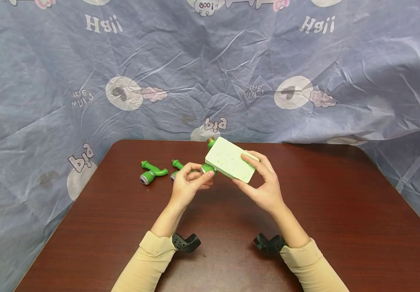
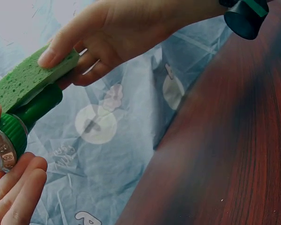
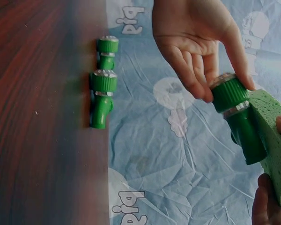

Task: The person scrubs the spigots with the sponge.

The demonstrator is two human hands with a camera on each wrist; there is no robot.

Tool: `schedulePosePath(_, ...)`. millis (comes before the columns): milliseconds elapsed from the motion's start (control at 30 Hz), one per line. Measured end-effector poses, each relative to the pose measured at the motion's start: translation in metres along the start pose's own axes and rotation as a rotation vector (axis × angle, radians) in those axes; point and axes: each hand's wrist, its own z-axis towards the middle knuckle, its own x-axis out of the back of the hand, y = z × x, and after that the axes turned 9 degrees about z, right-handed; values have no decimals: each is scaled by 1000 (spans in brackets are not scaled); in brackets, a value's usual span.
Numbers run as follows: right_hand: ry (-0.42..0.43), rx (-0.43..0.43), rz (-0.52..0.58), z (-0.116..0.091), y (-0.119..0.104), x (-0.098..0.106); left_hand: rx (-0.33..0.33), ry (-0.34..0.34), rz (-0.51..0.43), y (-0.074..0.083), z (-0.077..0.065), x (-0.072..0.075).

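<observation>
Above the table, my left hand [image 1: 188, 182] pinches the ribbed knob of a green faucet [image 3: 246, 131] between thumb and fingers. My right hand [image 1: 264, 182] grips a light green sponge [image 1: 230, 160] by its edges, thumb on one side and fingers on the other. The sponge lies against the faucet body, covering much of it in the head view; the brass-coloured threaded end shows past the sponge's top corner. In the left wrist view, the faucet's spout [image 2: 42, 103] runs alongside the porous sponge.
Two more green faucets lie on the dark red-brown table, one at the left [image 1: 153, 172] and another [image 1: 177, 164] partly behind my left hand. A blue-grey printed cloth [image 1: 210, 81] hangs behind the table. Black wrist mounts [image 1: 186, 243] sit at both cuffs.
</observation>
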Motion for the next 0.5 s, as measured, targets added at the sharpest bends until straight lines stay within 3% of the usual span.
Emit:
schedulePosePath(167, -63, -11, 2, 6, -22, 2, -38, 28, -44, 0, 1, 3)
schedulePosePath(200, -73, -14, 3, 8, -28, 3, -66, 24, -63, -11, 6, 5)
schedulePosePath(300, -74, -24, -18, 10, -31, 8, -93, 34, -77, -12, 7, 5)
schedulePosePath(400, -10, -31, -45, 11, -30, 10, -68, 30, -76, -11, 6, 4)
schedulePosePath(433, 11, -31, -49, 11, -30, 9, -41, 35, -62, 1, 1, 2)
schedulePosePath(500, 38, -22, -47, 11, -29, 6, -15, 26, -57, 2, 0, 1)
